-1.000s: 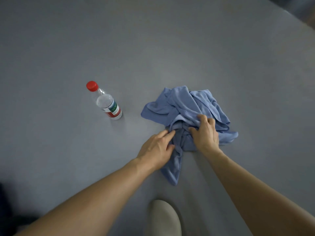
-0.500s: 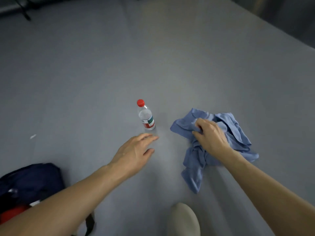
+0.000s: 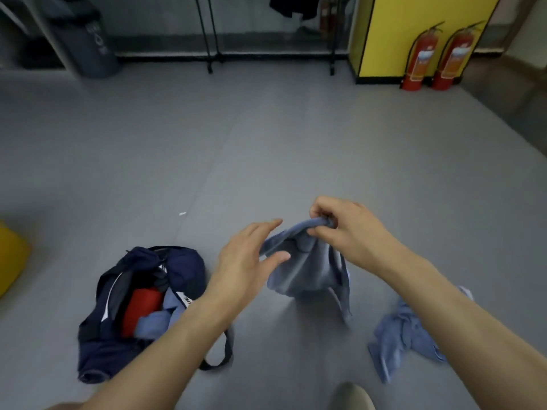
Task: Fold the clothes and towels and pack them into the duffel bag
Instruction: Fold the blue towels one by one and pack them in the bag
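Note:
A blue garment (image 3: 307, 267) hangs in the air in front of me, and my right hand (image 3: 346, 229) pinches its bunched top edge. My left hand (image 3: 248, 255) is beside the cloth with straight spread fingers, its thumb against the fabric. A navy duffel bag (image 3: 97, 344) lies open on the floor at the lower left, with a red item (image 3: 140, 306) and blue cloth (image 3: 157, 318) inside. Another crumpled blue cloth (image 3: 405, 332) lies on the floor under my right forearm.
The grey floor (image 3: 266, 158) stretches ahead. Two red fire extinguishers (image 3: 435, 51) stand by a yellow panel (image 3: 393, 31) at the back right. A dark bin (image 3: 88, 39) and clothes rack legs (image 3: 210, 48) are at the back. A yellow object (image 3: 9, 258) sits at the left edge.
The view has risen from the floor to the room. My right hand has lifted a blue garment off the floor, and my left hand has come over to it. The bottle is out of view.

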`<state>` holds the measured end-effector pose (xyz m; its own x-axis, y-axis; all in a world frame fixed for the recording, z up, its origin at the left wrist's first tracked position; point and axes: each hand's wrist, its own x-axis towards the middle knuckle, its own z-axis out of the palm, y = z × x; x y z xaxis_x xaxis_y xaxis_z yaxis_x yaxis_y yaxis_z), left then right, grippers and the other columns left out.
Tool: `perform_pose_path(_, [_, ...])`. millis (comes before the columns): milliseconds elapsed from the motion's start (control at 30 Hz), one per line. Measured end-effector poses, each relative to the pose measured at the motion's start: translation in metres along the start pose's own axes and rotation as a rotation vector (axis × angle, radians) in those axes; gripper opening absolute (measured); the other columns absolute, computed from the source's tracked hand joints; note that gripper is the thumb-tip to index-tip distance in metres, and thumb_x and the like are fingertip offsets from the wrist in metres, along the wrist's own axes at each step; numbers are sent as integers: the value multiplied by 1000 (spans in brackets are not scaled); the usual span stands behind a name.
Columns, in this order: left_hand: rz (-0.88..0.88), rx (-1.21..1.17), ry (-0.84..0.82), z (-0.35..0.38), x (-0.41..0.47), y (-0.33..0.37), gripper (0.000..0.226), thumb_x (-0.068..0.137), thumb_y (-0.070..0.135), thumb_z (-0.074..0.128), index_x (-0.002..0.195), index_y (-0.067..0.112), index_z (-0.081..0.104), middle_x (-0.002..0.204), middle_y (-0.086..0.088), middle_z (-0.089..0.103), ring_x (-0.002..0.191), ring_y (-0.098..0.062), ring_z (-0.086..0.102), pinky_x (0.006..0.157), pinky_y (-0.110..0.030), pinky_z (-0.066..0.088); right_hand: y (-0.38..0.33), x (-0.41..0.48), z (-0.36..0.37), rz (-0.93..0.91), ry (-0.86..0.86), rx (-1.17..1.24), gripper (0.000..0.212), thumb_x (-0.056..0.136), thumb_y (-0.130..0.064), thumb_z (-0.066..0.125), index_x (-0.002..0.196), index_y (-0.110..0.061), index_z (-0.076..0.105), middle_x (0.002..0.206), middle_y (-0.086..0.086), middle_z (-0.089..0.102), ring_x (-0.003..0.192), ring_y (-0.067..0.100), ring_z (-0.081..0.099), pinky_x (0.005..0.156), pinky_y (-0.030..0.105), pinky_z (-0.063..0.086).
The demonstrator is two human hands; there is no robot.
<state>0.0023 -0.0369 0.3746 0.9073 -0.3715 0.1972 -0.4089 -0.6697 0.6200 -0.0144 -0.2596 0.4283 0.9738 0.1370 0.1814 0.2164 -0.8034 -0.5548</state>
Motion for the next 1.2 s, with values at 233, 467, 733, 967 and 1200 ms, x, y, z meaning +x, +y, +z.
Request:
perform_pose_path(233, [6, -8, 41, -56, 1, -35, 12, 94, 38, 55, 101, 37, 65, 97, 21, 69, 94, 1, 61, 83, -29, 51, -66, 19, 54, 22, 1, 22, 22, 85, -32, 66, 76, -27, 46, 69, -11, 54, 73, 4, 50, 55, 18, 34])
perform_pose_path(467, [14, -18, 37, -77, -6, -57, 2, 89, 34, 56, 88, 33, 54, 84, 15, 61, 82, -7, 59, 73, -36, 51, -79, 23, 86, -2, -54, 14, 26, 86, -40, 68, 76, -27, 48, 83, -12, 58, 96, 8, 43, 79, 28, 42])
perform_pose_path(733, [20, 23, 72, -91, -12, -69, 7, 90, 30, 66, 90, 34, 60, 82, 15, 56, 80, -6, 55, 70, -29, 47, -98, 31, 99, -26, -112, 129, 21, 87, -45, 66, 84, -31, 51, 75, -9, 62, 74, 11, 58, 67, 34, 50])
perform_pose_path(967, [25, -22, 28, -92, -11, -67, 4, 88, 32, 74, 89, 29, 71, 83, 13, 56, 78, -5, 54, 68, -19, 39, -86, 31, 96, -6, -59, 104, 14, 87, -42, 69, 82, -31, 61, 67, -15, 59, 69, 8, 54, 59, 27, 39])
perform_pose_path(1200, [43, 23, 59, -90, -9, -67, 5, 93, 29, 69, 95, 31, 73, 90, 16, 57, 83, 1, 55, 70, -11, 36, -77, 32, 86, 30, -76, -12, 20, 86, -51, 65, 81, -33, 60, 59, -17, 52, 62, 6, 48, 51, 20, 26])
